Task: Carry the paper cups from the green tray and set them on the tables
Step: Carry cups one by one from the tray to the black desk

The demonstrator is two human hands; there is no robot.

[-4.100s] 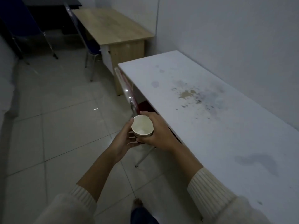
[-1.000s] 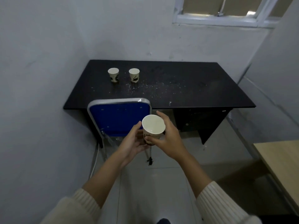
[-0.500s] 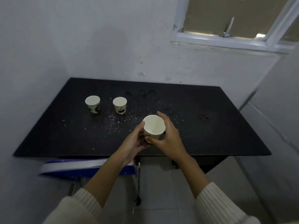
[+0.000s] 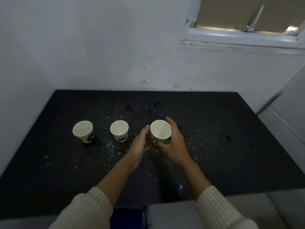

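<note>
Right hand [image 4: 173,143] grips held paper cup [image 4: 160,131], upright over mid black table [image 4: 231,162]; can't tell if it touches. Left hand [image 4: 139,146] relaxed, empty, just beside it. Leftmost cup [image 4: 83,131] and middle cup [image 4: 119,131] stand toward the left edge.

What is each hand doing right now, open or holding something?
Left hand: open, fingers relaxed beside the cup; contact cannot be told.
Right hand: holds the cup, fingers curled round it.

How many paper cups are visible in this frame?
3. Left cup and middle cup stand on the black table; the right hand holds the third cup. None looks hidden.
</note>
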